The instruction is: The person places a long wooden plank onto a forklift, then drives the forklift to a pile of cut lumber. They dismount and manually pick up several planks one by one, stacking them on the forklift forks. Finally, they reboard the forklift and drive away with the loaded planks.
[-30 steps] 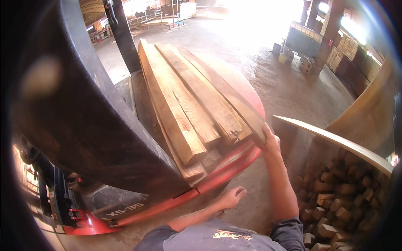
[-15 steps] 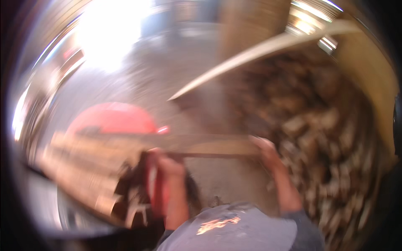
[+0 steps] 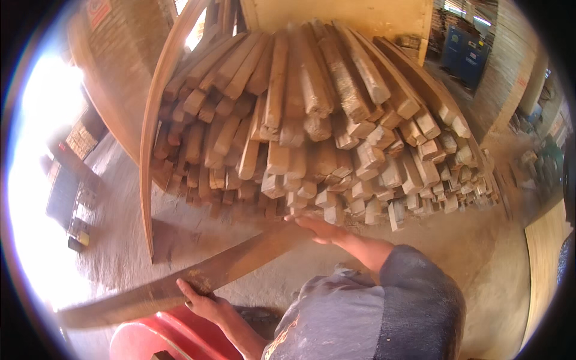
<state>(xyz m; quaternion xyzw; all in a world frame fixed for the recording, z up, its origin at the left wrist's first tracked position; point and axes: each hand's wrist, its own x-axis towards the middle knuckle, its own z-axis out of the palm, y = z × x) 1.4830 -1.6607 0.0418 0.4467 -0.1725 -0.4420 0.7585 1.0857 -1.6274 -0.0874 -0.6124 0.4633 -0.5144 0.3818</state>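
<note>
Dusty floor (image 3: 117, 219), stacked timber (image 3: 315, 96), left hand (image 3: 211, 308) around plank (image 3: 144, 298), right hand (image 3: 324, 230) at end, grip unclear

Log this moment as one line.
left hand: gripping long brown wooden plank | right hand: at plank's right end | ahead: stacked brown squared timber beams

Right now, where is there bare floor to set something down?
Bare floor shows on the right, between the timber stack and pale sheet; a smaller patch lies between the thin board, stack and held plank. It's crowded at the stack and lower left, around the red surface.
</note>
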